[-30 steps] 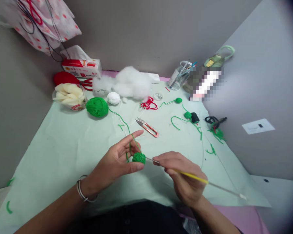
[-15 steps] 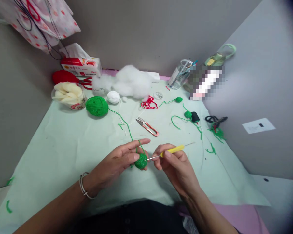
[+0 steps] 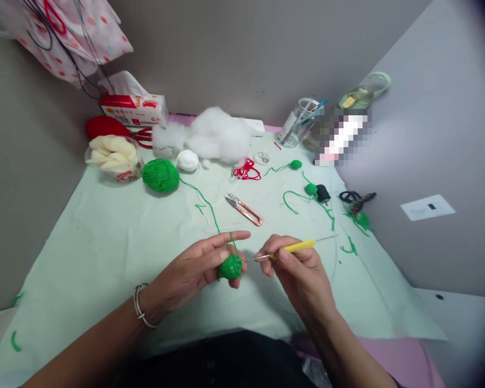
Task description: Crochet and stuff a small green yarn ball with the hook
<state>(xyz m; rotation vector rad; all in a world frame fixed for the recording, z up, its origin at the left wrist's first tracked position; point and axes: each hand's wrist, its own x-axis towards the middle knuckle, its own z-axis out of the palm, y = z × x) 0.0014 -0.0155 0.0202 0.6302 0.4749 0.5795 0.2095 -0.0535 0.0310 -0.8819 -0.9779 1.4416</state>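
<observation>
Between the thumb and fingers of my left hand [image 3: 200, 262] is a small green crocheted ball [image 3: 230, 267]. Green yarn [image 3: 215, 218] runs over the outstretched index finger and back to a green yarn ball [image 3: 160, 175] at the left. My right hand [image 3: 297, 269] grips a crochet hook by its yellow handle [image 3: 299, 246]. The hook's thin metal tip meets the right side of the crocheted piece; whether a loop sits on it is too small to tell. Thread snips [image 3: 244, 210] with orange handles lie beyond my hands.
White stuffing [image 3: 216, 134], a white yarn ball [image 3: 188, 160] and tangled red yarn [image 3: 247, 170] sit at the back. A clear cup [image 3: 298, 124] holds pens near the back right. Small green pieces [image 3: 311, 189] and yarn scraps lie at the right. A tissue pack [image 3: 135, 109] stands back left.
My right hand and the crochet hook have moved slightly right, the tip drawn to the crocheted ball's edge. The ball has turned a little and shifted slightly left in my left hand.
</observation>
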